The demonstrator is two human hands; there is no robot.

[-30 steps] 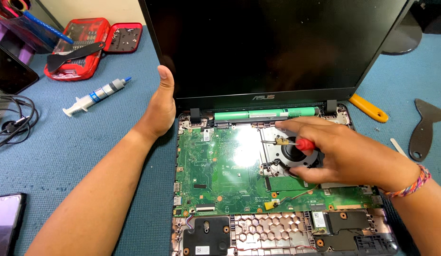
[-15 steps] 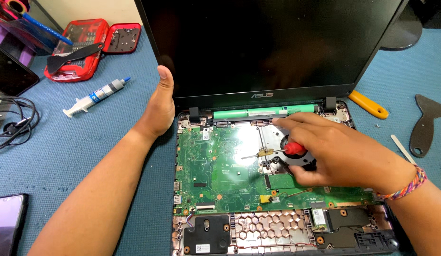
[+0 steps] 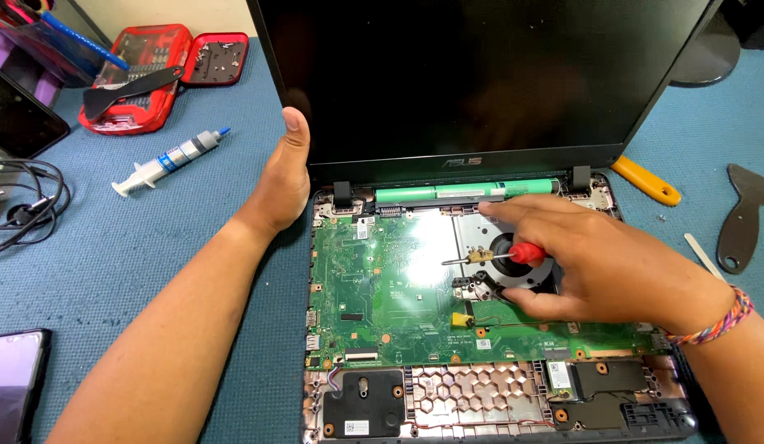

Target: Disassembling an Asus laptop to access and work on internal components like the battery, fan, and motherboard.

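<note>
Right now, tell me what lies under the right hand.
Under the right hand a round black fan shows in part, beside the green board. The hand holds a red-handled screwdriver over it. The fan's right side and whatever lies beneath the palm are covered.

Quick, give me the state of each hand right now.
Left hand: open, pressed against the laptop screen's left edge.
Right hand: closed on a red-handled screwdriver, tip over the green board.

The right hand hides most of the screwdriver handle and part of the fan. The phone and the laptop's screen run past the picture's edges.
</note>
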